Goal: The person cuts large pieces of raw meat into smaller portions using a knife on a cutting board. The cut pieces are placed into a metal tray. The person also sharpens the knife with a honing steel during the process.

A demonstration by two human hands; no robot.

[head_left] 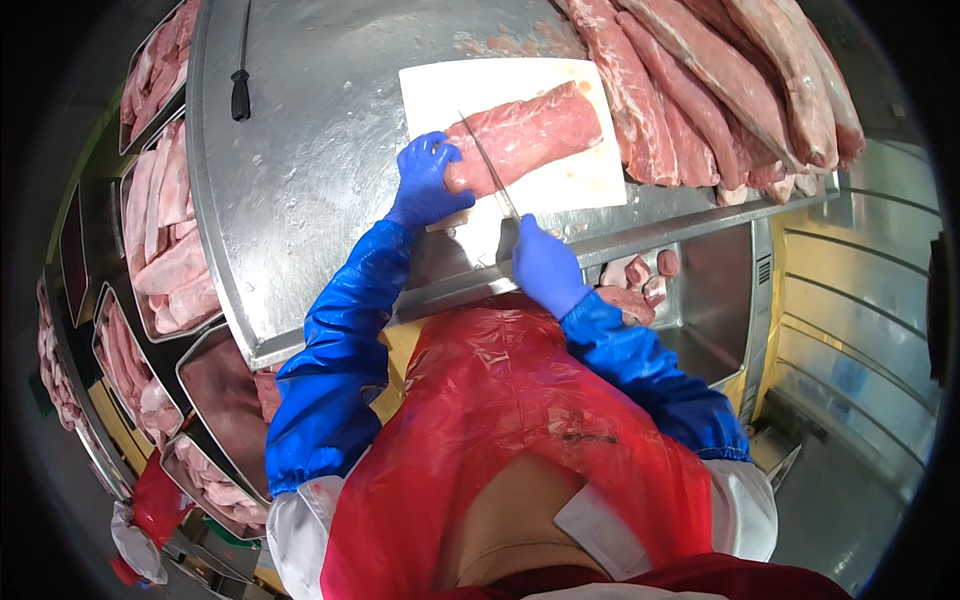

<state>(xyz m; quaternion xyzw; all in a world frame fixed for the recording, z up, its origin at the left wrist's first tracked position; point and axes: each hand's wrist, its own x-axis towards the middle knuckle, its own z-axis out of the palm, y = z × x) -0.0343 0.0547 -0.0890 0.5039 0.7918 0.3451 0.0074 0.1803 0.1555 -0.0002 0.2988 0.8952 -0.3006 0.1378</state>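
Head view. Meat piece: pink, moist, smooth, elongated slab, on a white rectangular cutting board, upon a scuffed sheet-metal table. Long axis left to right, right end angled slightly away from the wearer. Left hand: blue-gloved, fingers curled, gripping the slab's left end. Right hand: blue-gloved, clenched round the dark handle of a knife; slim metal blade, pointing away and leftward, lying across the slab's left portion. Apron: red, glossy, creased film. Patch: white, rectangular; any lettering illegible.
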